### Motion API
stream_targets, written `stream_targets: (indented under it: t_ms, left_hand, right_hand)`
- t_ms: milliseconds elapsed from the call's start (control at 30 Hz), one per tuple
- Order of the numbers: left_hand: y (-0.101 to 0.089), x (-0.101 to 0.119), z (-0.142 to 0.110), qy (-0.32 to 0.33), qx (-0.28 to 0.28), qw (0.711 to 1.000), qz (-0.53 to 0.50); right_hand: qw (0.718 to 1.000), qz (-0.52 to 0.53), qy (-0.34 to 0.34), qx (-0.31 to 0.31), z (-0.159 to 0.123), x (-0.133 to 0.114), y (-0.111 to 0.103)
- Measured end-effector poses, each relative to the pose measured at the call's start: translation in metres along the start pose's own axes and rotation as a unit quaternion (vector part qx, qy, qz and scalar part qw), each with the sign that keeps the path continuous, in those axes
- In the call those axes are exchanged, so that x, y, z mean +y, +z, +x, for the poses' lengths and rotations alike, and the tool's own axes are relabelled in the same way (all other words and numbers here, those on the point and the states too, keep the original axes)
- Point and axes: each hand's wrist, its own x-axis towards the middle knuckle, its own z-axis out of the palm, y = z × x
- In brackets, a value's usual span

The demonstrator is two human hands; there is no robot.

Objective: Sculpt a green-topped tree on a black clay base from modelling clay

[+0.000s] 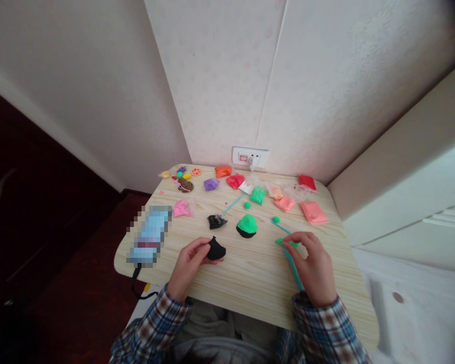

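In my left hand point(191, 263) I hold a flattened piece of black modelling clay point(216, 249) between thumb and fingers, above the table's front part. My right hand point(313, 265) is closed in a pinch over a small green clay piece point(279, 241) and a teal tool point(294, 270). Whether the fingertips grip anything is too small to tell. Between the hands, farther back, stands a rounded green clay dome point(247, 223) with a black clay base point(246, 233). Behind my left hand sits an opened wrapper of black clay point(217, 221).
A blurred phone point(151, 235) with a black strap lies at the left edge of the wooden table point(250, 283). Along the back are several clay packets, including orange point(223, 172), purple point(211, 184), green point(258, 195) and coral point(314, 212). A wall socket point(250, 155) is behind.
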Motion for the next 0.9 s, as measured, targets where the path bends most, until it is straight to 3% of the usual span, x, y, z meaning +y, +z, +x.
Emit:
stream_targets:
  t_ms: [200, 367, 600, 900]
  left_hand:
    - [0.006, 0.003, 0.011, 0.004, -0.062, 0.997, 0.041]
    - [0.005, 0.001, 0.018, 0.005, -0.104, 0.994, 0.039]
    - [0.002, -0.005, 0.027, -0.005, -0.153, 0.988, 0.023]
    - [0.011, -0.009, 0.032, -0.011, -0.178, 0.983, 0.051]
  right_hand:
    - [0.998, -0.061, 0.015, 0.0, 0.012, 0.012, 0.001]
    - [0.997, -0.036, 0.031, 0.067, 0.008, 0.012, -0.005]
    - [0.998, 0.02, 0.05, -0.035, -0.005, -0.001, 0.005]
    - [0.999, -0.036, -0.001, 0.008, -0.005, -0.004, 0.017]
